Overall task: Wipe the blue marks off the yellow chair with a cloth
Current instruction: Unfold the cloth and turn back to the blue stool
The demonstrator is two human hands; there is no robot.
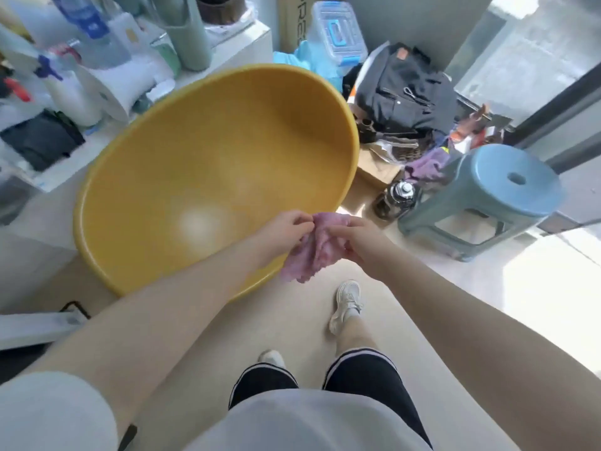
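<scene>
The yellow chair (201, 164) fills the middle of the view as a big rounded shell, seen from above. I see no blue marks on its seat; the frame is blurred. A pink cloth (312, 252) hangs bunched over the chair's near right rim. My left hand (283, 227) pinches the cloth's upper left edge. My right hand (357, 242) grips the cloth from the right side. Both hands are held close together just above the rim.
A white shelf (97, 138) with spray bottles and containers stands left of the chair. A blue plastic stool (497, 190) is at the right, with a black backpack (406, 89), boxes and clutter behind it. My feet stand on the beige floor (292, 320) below.
</scene>
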